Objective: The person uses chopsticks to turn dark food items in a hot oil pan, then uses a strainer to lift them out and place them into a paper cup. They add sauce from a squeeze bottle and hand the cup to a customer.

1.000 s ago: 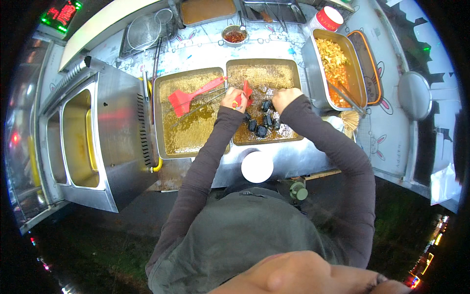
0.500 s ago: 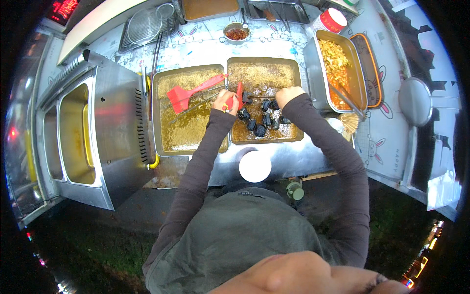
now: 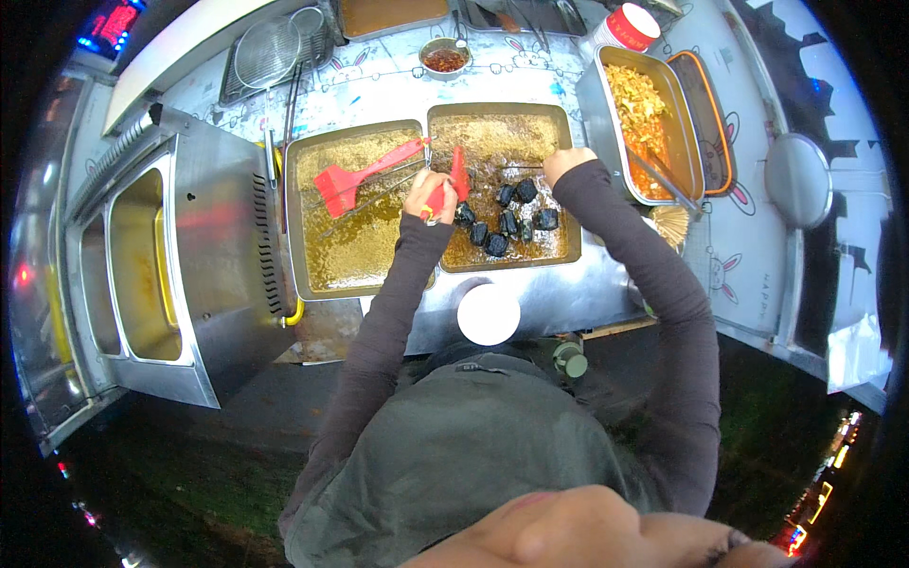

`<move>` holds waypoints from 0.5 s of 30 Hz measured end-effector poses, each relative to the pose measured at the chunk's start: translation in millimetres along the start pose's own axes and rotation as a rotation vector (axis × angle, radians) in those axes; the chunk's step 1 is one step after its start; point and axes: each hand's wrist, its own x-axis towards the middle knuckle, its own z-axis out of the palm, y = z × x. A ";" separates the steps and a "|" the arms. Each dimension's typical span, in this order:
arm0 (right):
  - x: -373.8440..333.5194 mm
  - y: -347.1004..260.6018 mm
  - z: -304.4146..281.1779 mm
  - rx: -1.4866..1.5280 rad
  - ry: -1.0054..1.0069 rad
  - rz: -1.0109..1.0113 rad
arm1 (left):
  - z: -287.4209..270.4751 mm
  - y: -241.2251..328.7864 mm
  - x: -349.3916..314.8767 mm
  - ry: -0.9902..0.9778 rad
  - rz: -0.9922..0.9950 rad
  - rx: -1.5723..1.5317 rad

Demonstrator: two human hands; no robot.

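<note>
My left hand [image 3: 431, 197] is closed around a red tool [image 3: 460, 172], over the near left side of the right-hand tray [image 3: 574, 142]. Its red part sticks up past my fingers; the rest is hidden. At the tray's right edge my right hand [image 3: 568, 164] forms a fist on a thin dark stick [image 3: 523, 168], which points left over the liquid. Several black tofu-like cubes [image 3: 507, 223] sit in the shallow brown liquid between and below my hands. A flat red spatula-like tool [image 3: 343, 186] lies across the left-hand tray [image 3: 295, 218], beside thin metal rods.
A deep metal pan [image 3: 614, 123] of chopped yellow-orange food stands at right. A bowl of red flakes [image 3: 445, 59] and a wire strainer [image 3: 268, 52] are at the back. To the left is a steel fryer [image 3: 227, 265]; a white round lid-like disc [image 3: 489, 314] is at the near edge.
My right hand has moved up slightly, and the stick now reaches less far left. Some black cubes at the right have shifted apart. The whole view has moved a little.
</note>
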 end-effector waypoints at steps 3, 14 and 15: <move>-9.8 17.8 9.5 0.062 0.033 0.019 | 4.0 2.8 -9.0 -0.018 -0.094 -0.133; -60.4 21.9 72.0 0.238 0.044 0.070 | 24.7 5.6 -9.1 -0.173 0.164 0.133; -57.7 20.0 73.4 0.231 0.053 0.072 | 22.2 6.7 -8.4 -0.116 0.150 0.103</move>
